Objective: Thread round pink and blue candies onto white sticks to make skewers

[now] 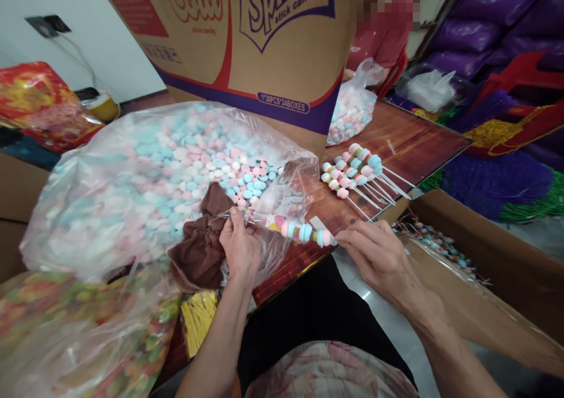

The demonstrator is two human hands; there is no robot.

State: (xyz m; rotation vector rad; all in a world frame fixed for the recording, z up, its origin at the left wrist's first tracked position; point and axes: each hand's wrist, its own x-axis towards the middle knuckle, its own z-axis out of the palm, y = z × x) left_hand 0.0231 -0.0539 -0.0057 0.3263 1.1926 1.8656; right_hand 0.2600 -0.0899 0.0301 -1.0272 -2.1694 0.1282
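A candy skewer [305, 232] of pink, blue and green pieces lies in a clear printed wrapper, held between both hands above the table's front edge. My left hand [240, 242] pinches the wrapper's left end. My right hand [374, 254] has its fingers closed on the wrapper's right end, beside the last pink piece. Beneath and beside my left hand is a brown cloth [200, 248]. Unwrapped candy skewers [355, 169] with white sticks rest in a pile on the table, beyond my right hand.
A large clear bag of candies [145, 174] covers the left side. Behind it stands a big cardboard box [264, 74]. Yellow ties [198, 321] lie near my left forearm. An open carton [484, 286] is at the right. A person in red [381, 45] sits across the table [414, 133].
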